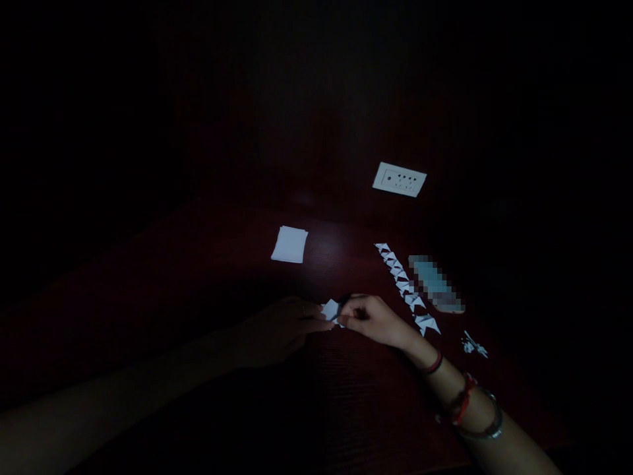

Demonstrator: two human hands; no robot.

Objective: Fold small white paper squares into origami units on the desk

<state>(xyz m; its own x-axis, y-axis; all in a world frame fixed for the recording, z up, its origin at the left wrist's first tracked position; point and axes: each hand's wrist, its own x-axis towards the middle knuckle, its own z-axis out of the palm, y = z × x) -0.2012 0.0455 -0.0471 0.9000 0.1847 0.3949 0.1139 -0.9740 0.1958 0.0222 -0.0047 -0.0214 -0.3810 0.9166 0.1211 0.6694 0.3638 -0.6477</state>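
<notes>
Between my two hands is a small folded piece of white paper point(331, 309), just above or on the dark red table. My left hand point(289, 323), dim in shadow, pinches its left edge. On the other side, the closed fingers of my right hand point(368, 318) grip the paper's right edge, partly hiding it. Right of that hand runs a slanting row of several folded white paper pieces point(403, 284). Farther back lies a stack of square white paper sheets point(290, 245).
A phone-like object point(436, 284), blurred out, lies right of the folded row. Nearer the table's right side sits a small pile of thin white scraps point(473, 345). A white socket plate point(399, 179) is at the back. The surroundings are very dark.
</notes>
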